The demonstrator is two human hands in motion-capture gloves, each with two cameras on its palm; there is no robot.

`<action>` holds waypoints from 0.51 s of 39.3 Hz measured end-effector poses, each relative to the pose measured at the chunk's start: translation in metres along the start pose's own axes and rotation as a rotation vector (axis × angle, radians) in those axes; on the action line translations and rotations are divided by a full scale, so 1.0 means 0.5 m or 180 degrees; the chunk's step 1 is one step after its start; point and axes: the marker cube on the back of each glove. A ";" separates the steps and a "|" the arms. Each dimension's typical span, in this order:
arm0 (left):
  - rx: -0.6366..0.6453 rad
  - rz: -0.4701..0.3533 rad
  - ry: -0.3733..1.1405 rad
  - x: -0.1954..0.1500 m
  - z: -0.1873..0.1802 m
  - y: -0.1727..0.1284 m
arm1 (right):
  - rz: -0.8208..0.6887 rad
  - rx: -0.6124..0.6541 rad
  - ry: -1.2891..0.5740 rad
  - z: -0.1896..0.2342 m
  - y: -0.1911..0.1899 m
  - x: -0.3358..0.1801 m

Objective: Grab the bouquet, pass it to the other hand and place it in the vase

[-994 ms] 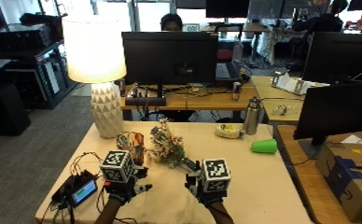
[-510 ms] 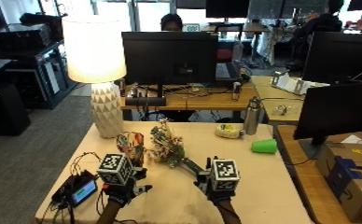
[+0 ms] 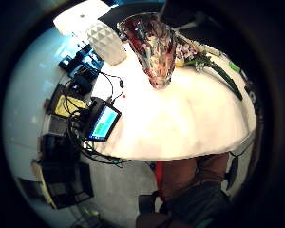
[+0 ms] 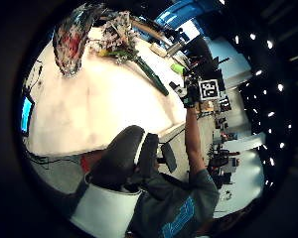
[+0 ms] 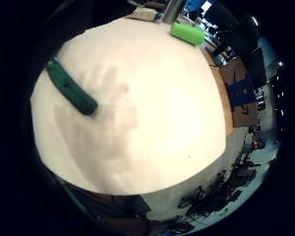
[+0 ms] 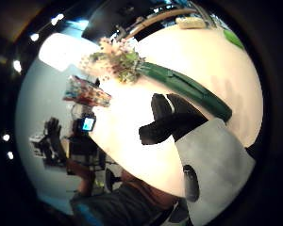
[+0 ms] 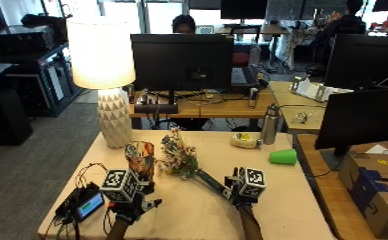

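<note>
Right hand [image 7: 242, 191] hovers open over the bouquet's green stem [image 7: 209, 182], holding nothing; left hand's [image 7: 129, 196] grip cannot be told

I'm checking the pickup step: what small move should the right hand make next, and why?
Probably lower the right hand onto the bouquet's green stem and grip it: the bouquet lies flat on the table, unheld, its stem end beside that hand.

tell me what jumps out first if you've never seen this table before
Probably the tall lit lamp with the white faceted base at the table's far left corner. Next, the mottled red glass vase standing upright mid-table, with the bouquet of small pale flowers on a dark green wrapped stem lying beside it. The black-gloved right hand sits at the stem's near end.
</note>
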 end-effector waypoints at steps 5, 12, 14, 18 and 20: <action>-0.0061 -0.0025 0.0018 -0.006 0.012 0.000 | 0.0030 -0.0279 0.0096 0.053 -0.023 0.005; -0.0084 -0.0063 0.0002 -0.016 0.018 0.001 | 0.0039 -0.0602 0.0074 0.087 -0.024 -0.020; -0.0091 -0.0074 0.0008 -0.020 0.020 0.001 | 0.0065 -0.0677 0.0083 0.094 -0.024 -0.026; -0.0109 -0.0104 0.0026 -0.028 0.026 0.000 | 0.0090 -0.0759 0.0043 0.110 -0.029 -0.038; -0.0114 -0.0115 0.0030 -0.031 0.029 0.000 | -0.0072 -0.0636 -0.0090 0.107 -0.035 -0.054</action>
